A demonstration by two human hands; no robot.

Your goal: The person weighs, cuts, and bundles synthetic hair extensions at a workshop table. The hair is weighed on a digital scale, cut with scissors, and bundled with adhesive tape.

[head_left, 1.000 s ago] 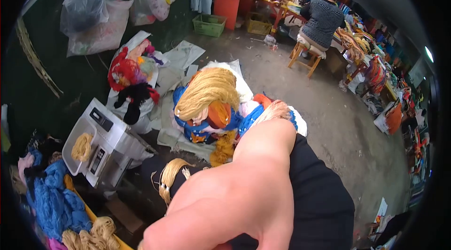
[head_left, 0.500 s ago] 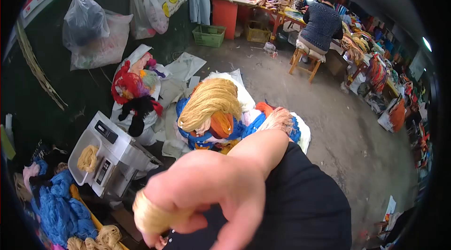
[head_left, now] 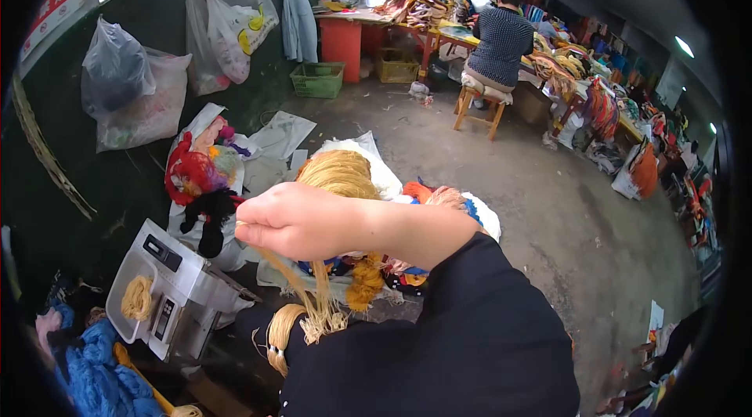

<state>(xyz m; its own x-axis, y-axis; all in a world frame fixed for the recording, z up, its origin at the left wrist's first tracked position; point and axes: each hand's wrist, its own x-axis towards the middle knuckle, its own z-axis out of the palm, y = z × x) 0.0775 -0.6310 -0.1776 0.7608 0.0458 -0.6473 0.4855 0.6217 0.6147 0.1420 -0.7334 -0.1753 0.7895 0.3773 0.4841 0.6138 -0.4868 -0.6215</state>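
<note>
My right hand (head_left: 301,221) reaches across from the right, its fingers pinched closed on pale tan yarn. Strands of this yarn (head_left: 321,299) hang below the hand toward my dark clothing. Close beneath lies a small tied bundle of tan yarn (head_left: 282,335). Behind my wrist is a large golden skein (head_left: 341,172), partly covered by the hand and arm. A mustard-yellow skein (head_left: 365,282) hangs below the forearm. My left hand is out of view.
A digital scale (head_left: 174,260) at left carries a tan skein (head_left: 137,297) in its pan. Blue yarn (head_left: 102,374) fills the lower left. Red and black yarn (head_left: 192,174) lies by the wall. A person (head_left: 501,37) sits on a stool (head_left: 479,111) at a loaded table.
My right hand has risen from my lap, away from the camera, drawing yarn strands up with it. The small tan bundle is now visible. The whole view has shifted slightly.
</note>
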